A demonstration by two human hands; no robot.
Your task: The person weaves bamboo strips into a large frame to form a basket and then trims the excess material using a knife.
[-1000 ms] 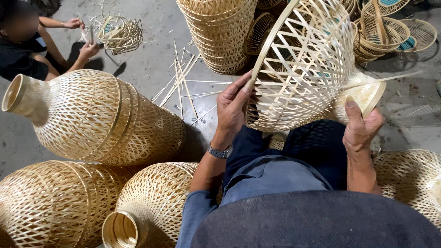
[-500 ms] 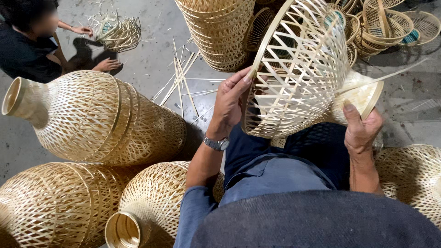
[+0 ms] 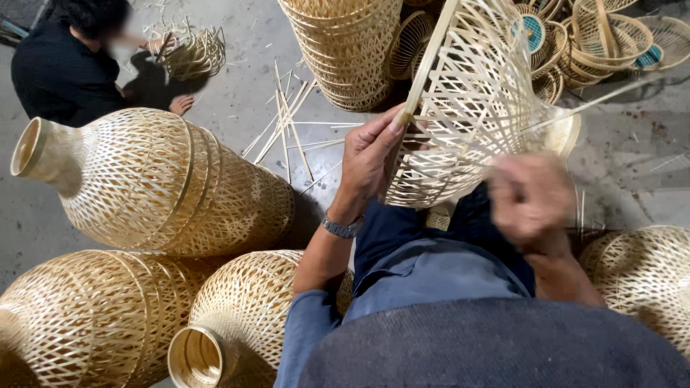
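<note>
I hold a half-woven bamboo lampshade [image 3: 474, 108] tilted on my lap, its open rim toward the top. My left hand [image 3: 370, 154] grips its left rim and lower weave, a watch on that wrist. My right hand [image 3: 528, 197] is blurred with motion, just below the lampshade's narrow neck [image 3: 564, 133]; whether it grips anything cannot be made out. A loose bamboo strip [image 3: 611, 97] sticks out to the right from the weave.
Finished vase-shaped bamboo shades lie at the left [image 3: 158, 183], lower left [image 3: 86, 320], front [image 3: 241, 312] and right [image 3: 643, 276]. A stack of woven shades [image 3: 345, 50] stands ahead, small baskets [image 3: 604, 36] at top right. Loose strips [image 3: 287, 126] litter the floor. Another person [image 3: 68, 65] crouches at top left.
My right hand has come off the neck and dropped lower, now blurred. The lampshade has turned and risen slightly. The person at top left has shifted their hands.
</note>
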